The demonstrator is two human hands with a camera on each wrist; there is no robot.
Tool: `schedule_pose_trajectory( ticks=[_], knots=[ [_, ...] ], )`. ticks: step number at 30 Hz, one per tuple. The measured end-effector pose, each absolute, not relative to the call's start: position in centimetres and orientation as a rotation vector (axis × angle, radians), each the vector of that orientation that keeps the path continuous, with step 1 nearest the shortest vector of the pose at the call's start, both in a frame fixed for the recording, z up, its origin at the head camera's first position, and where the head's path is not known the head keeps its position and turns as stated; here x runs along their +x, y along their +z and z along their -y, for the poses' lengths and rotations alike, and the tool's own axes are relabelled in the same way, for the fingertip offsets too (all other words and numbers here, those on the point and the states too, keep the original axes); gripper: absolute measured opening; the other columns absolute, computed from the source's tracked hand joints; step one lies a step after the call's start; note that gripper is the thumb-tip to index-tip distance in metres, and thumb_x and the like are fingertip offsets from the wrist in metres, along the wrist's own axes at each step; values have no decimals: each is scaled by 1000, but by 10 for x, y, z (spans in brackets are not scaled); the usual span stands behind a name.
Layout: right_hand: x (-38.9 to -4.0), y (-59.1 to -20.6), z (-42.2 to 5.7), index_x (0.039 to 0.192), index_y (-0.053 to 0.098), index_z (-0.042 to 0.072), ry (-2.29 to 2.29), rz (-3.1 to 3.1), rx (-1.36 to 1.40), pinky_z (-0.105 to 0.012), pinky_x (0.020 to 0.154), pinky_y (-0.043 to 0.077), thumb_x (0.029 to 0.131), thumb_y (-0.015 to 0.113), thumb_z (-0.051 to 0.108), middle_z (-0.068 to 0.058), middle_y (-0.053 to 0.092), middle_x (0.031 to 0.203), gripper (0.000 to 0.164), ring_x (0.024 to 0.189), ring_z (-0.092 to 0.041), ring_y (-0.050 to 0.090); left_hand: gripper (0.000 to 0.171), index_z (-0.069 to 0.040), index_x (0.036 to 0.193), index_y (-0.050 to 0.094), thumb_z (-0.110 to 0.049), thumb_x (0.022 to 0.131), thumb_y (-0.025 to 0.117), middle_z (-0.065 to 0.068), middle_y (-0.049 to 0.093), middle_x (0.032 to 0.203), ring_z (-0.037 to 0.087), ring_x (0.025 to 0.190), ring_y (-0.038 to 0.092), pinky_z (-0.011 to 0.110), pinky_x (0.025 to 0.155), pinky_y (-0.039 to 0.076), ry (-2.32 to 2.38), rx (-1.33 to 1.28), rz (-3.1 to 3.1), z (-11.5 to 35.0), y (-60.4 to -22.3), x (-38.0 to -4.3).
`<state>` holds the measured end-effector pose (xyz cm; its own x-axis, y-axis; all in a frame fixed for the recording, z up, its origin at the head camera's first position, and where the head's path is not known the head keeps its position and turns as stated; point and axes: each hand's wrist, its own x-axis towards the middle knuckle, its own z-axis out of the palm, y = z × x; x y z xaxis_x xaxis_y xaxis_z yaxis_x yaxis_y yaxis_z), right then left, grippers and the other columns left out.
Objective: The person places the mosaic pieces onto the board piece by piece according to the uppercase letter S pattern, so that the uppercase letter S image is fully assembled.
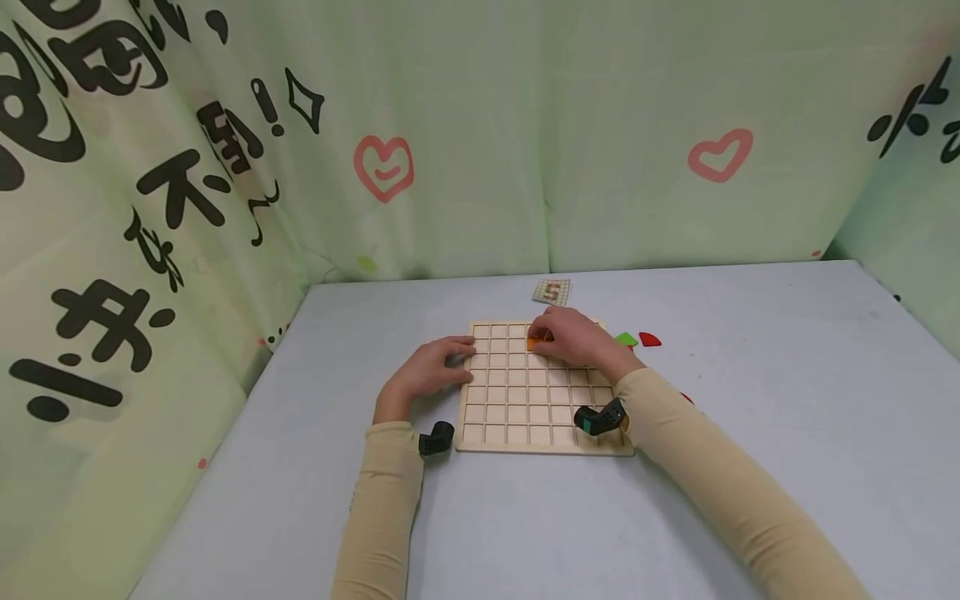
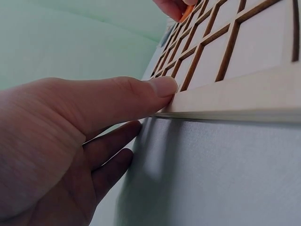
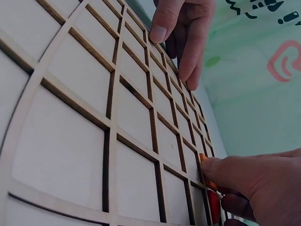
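Observation:
A square wooden grid board [image 1: 517,414] lies on the table. My left hand [image 1: 429,367] rests at its left edge, thumb and fingers fairly straight and spread; the left wrist view shows the thumb tip [image 2: 164,86] touching the frame. Near the far side of the board, my right hand [image 1: 573,335] pinches a small orange piece [image 1: 532,343] between thumb and fingers. Most of that piece is hidden by the fingers. In the right wrist view, a red piece [image 3: 213,206] shows at the grid just below the orange one [image 3: 202,157].
Behind the board lies a small card with a brown pattern [image 1: 552,291]. Right of the board are a green piece [image 1: 626,339] and a red quarter-round piece [image 1: 650,339]. Another red piece [image 1: 687,398] is partly hidden by the right sleeve. A printed green curtain [image 1: 480,225] stands behind the table.

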<state>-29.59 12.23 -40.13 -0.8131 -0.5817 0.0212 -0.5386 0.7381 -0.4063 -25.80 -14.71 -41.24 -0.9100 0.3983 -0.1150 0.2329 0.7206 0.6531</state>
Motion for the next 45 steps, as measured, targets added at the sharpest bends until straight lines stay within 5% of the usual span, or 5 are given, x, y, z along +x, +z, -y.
schedule_pose_trajectory(
  ticks=[26,45],
  knots=[
    [-264,-374,-220,131,61,-3,-873,-2897,-471,-52,93,53,100,61,21,-21,62,124,39,112,-35,57,51,-4,140,59,-14,92,71,4,46,156,27,151,32,42,123,29,970,459,-2676,146,-411,-257],
    [-261,-396,-251,131,60,-3,-856,-2848,-307,-53,93,51,98,63,24,-24,62,123,42,111,-38,54,50,-5,140,59,-14,92,70,3,45,157,26,151,31,43,123,30,967,446,-2670,145,-412,-257]
  ],
)
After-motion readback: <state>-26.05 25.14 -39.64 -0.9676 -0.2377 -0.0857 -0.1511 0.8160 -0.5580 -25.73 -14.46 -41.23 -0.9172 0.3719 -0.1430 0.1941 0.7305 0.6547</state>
